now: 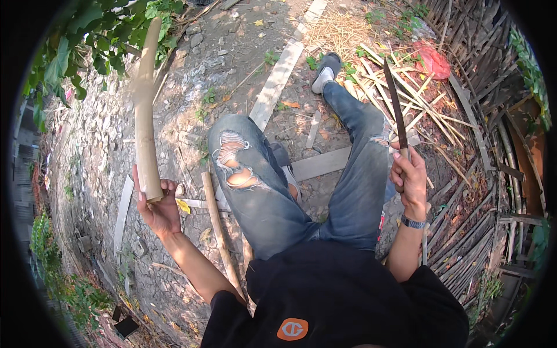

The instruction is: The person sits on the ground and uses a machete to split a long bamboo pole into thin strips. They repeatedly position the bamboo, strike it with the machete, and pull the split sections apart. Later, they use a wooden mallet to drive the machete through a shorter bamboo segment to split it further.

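Observation:
On the left, my left hand [160, 209] is closed around the lower end of a bamboo piece [146, 122], which stands nearly upright, its upper part slightly smeared by motion. A knife [395, 95] with a long dark blade points up and away on the right. Its handle sits in my right hand [409, 174], fingers wrapped round it. The blade is apart from the bamboo, with both my knees between them.
Split pale sticks [406, 95] lie heaped at the far right, beside a red plastic bag [432, 60]. A wooden pole [221, 232] lies by my left thigh. Flat planks [284, 69] cross the ground ahead. Stacked branches [464, 232] line the right side; leafy plants [87, 35] hang far left.

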A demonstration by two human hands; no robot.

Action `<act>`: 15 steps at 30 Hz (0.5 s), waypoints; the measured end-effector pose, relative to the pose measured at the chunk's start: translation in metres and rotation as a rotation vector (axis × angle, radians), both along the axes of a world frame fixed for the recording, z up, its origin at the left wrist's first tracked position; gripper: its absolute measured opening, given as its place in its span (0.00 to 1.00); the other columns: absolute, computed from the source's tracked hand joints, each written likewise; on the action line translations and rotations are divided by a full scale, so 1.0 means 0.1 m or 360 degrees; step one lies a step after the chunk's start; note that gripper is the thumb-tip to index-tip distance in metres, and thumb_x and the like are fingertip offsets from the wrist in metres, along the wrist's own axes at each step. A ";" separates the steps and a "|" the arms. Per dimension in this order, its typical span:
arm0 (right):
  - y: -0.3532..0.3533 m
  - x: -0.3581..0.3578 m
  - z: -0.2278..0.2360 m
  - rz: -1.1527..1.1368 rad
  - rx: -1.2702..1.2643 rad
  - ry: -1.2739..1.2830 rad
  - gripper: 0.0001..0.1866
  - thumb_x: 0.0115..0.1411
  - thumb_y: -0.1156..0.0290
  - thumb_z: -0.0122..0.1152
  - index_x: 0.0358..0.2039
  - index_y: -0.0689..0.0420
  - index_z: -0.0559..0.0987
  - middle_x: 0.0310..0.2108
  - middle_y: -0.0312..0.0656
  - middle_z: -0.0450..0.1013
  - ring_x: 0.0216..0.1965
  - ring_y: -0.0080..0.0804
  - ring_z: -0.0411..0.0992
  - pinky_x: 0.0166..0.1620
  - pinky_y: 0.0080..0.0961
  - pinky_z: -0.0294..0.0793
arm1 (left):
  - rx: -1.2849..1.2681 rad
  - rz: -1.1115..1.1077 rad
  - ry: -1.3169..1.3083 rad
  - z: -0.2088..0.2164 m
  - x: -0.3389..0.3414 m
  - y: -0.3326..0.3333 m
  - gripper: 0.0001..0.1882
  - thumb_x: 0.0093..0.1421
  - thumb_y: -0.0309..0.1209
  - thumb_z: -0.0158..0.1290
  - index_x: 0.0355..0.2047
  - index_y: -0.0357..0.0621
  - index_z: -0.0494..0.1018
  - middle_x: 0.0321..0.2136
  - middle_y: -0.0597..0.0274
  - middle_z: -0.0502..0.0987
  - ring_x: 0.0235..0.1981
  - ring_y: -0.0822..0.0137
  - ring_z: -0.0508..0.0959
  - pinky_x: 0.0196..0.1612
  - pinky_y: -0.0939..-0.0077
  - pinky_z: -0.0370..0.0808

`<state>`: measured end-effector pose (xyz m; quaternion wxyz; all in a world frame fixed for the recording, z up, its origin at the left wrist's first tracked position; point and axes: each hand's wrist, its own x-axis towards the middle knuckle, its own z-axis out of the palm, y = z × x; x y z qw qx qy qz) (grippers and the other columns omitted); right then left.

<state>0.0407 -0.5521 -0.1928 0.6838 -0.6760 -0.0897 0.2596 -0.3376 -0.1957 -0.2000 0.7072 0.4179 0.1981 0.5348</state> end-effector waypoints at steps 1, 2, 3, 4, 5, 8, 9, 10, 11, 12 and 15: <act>-0.05 0.00 -0.06 -0.0026 0.0028 0.0013 0.18 0.65 0.69 0.61 0.52 0.63 0.75 0.19 0.28 0.61 0.13 0.15 0.56 0.19 0.16 0.54 | 0.0107 -0.0060 -0.0054 0.17 0.00 0.03 0.41 0.66 0.45 0.52 0.75 0.47 0.50 0.34 0.59 0.71 0.37 0.63 0.71 0.50 0.60 0.70; -0.07 0.00 -0.10 -0.0042 0.0057 0.0023 0.18 0.63 0.69 0.61 0.52 0.63 0.75 0.18 0.28 0.61 0.14 0.15 0.56 0.19 0.16 0.53 | 0.0223 -0.0118 -0.0101 0.35 0.03 0.05 0.41 0.66 0.45 0.50 0.75 0.47 0.49 0.35 0.59 0.70 0.39 0.63 0.70 0.50 0.60 0.68; -0.10 -0.01 -0.12 -0.0058 0.0087 0.0032 0.19 0.62 0.69 0.62 0.51 0.64 0.74 0.18 0.28 0.61 0.14 0.15 0.56 0.18 0.16 0.52 | 0.0261 -0.0139 -0.0161 0.52 0.06 0.03 0.42 0.66 0.46 0.51 0.75 0.48 0.48 0.35 0.59 0.70 0.38 0.63 0.68 0.51 0.61 0.66; -0.14 -0.04 -0.13 -0.0109 0.0103 0.0052 0.18 0.62 0.69 0.63 0.51 0.63 0.75 0.18 0.28 0.61 0.15 0.16 0.56 0.19 0.16 0.53 | 0.0322 -0.0154 -0.0190 0.70 0.10 0.01 0.42 0.66 0.45 0.51 0.75 0.47 0.48 0.34 0.59 0.69 0.38 0.63 0.67 0.51 0.62 0.65; -0.16 -0.07 -0.16 -0.0134 0.0122 0.0065 0.18 0.62 0.70 0.63 0.51 0.63 0.75 0.18 0.29 0.61 0.15 0.16 0.56 0.19 0.16 0.53 | 0.0379 -0.0163 -0.0208 0.85 0.12 -0.02 0.42 0.65 0.45 0.52 0.75 0.47 0.49 0.33 0.60 0.68 0.37 0.62 0.66 0.52 0.62 0.64; -0.22 -0.11 -0.31 -0.0156 0.0174 0.0078 0.16 0.63 0.69 0.63 0.50 0.60 0.75 0.18 0.28 0.60 0.15 0.15 0.57 0.18 0.16 0.52 | 0.0395 -0.0250 -0.0300 1.11 0.15 -0.14 0.43 0.65 0.44 0.53 0.75 0.46 0.48 0.34 0.60 0.66 0.38 0.62 0.64 0.53 0.62 0.62; -0.24 -0.12 -0.31 -0.0157 0.0162 0.0102 0.15 0.64 0.69 0.63 0.49 0.58 0.75 0.18 0.27 0.61 0.15 0.15 0.58 0.18 0.16 0.51 | 0.0420 -0.0240 -0.0258 1.17 0.19 -0.19 0.44 0.64 0.46 0.52 0.75 0.46 0.47 0.34 0.60 0.66 0.38 0.62 0.65 0.52 0.61 0.63; -0.24 -0.16 -0.32 -0.0160 0.0146 0.0132 0.14 0.64 0.68 0.62 0.49 0.57 0.75 0.18 0.27 0.61 0.15 0.15 0.58 0.18 0.16 0.51 | 0.0441 -0.0231 -0.0209 1.21 0.24 -0.25 0.45 0.64 0.47 0.52 0.75 0.47 0.46 0.34 0.60 0.67 0.38 0.62 0.66 0.52 0.60 0.65; -0.24 -0.18 -0.33 -0.0165 0.0129 0.0162 0.13 0.65 0.68 0.62 0.48 0.56 0.74 0.18 0.27 0.61 0.15 0.15 0.59 0.17 0.16 0.51 | 0.0462 -0.0225 -0.0162 1.24 0.29 -0.30 0.46 0.64 0.49 0.51 0.75 0.48 0.45 0.34 0.59 0.68 0.38 0.63 0.67 0.52 0.59 0.67; -0.25 -0.17 -0.39 -0.0118 0.0201 0.0168 0.11 0.66 0.68 0.62 0.46 0.54 0.74 0.18 0.26 0.62 0.15 0.14 0.60 0.17 0.15 0.51 | 0.0485 -0.0222 -0.0130 1.28 0.34 -0.31 0.46 0.64 0.49 0.52 0.76 0.48 0.45 0.35 0.59 0.67 0.38 0.62 0.67 0.52 0.58 0.67; -0.07 -0.23 -0.49 -0.0041 0.0308 -0.0007 0.09 0.67 0.69 0.62 0.44 0.53 0.73 0.18 0.27 0.64 0.16 0.14 0.61 0.17 0.14 0.52 | 0.0506 -0.0195 -0.0051 1.30 0.40 -0.39 0.46 0.63 0.46 0.53 0.76 0.48 0.45 0.38 0.57 0.67 0.41 0.61 0.66 0.55 0.58 0.65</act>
